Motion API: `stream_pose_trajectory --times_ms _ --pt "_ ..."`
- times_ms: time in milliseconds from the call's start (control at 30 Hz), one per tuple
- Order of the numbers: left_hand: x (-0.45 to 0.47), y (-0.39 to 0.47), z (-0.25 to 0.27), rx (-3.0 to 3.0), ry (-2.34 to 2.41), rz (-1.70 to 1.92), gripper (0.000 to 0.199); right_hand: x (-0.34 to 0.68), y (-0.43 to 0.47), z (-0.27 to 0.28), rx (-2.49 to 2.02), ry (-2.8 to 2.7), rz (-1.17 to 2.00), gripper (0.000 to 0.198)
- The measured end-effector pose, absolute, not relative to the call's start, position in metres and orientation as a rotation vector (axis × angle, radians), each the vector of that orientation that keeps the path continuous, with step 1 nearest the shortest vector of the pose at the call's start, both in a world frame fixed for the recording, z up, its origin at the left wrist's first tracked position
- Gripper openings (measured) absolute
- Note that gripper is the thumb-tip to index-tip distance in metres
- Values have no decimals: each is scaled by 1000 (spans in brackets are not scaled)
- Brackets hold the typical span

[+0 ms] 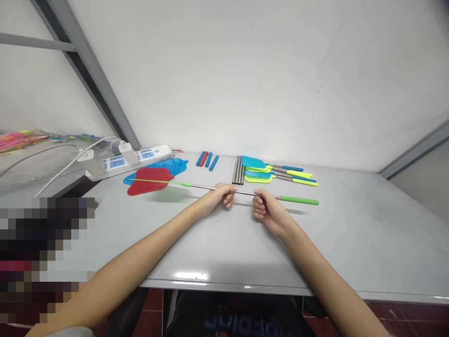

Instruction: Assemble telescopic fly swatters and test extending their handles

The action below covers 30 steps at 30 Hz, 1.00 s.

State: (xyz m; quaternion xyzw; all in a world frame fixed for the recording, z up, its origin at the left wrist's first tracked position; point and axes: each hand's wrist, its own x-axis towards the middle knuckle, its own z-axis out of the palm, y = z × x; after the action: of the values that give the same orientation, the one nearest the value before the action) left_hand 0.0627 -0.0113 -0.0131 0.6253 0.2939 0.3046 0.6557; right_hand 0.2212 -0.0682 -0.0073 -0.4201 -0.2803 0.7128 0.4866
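A fly swatter (242, 192) with a metal rod and green handle spans the space between my hands, above the table. Its thin green head, seen edge-on, points left over a red swatter head (150, 180). My left hand (221, 195) is closed around the rod near its middle. Closer to the green grip, my right hand (267, 208) is closed on the same rod. Behind my hands lie several metal tubes (237, 171) side by side. Assembled swatters (257, 164) in blue and yellow are stacked right of the tubes.
Blue swatter heads (164, 164) lie partly under the red one. Several blue and red handle grips (206, 160) rest near the wall. A power strip (140, 159) with plugs and cables sits at the left. Grey table (228, 252) edges run in front.
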Motion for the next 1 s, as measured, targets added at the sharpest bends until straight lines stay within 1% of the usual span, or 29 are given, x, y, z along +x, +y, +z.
stream_pose_trajectory --times_ms 533,833,1000 --pt "72 -22 -14 1565 744 729 36 217 -70 -7 -885 -675 1872 35" --pt "76 -29 -14 1549 722 714 41 207 -75 -9 -810 -722 1942 34" --pt "78 -33 -13 1599 730 708 44 206 -76 -11 -805 -728 1916 30"
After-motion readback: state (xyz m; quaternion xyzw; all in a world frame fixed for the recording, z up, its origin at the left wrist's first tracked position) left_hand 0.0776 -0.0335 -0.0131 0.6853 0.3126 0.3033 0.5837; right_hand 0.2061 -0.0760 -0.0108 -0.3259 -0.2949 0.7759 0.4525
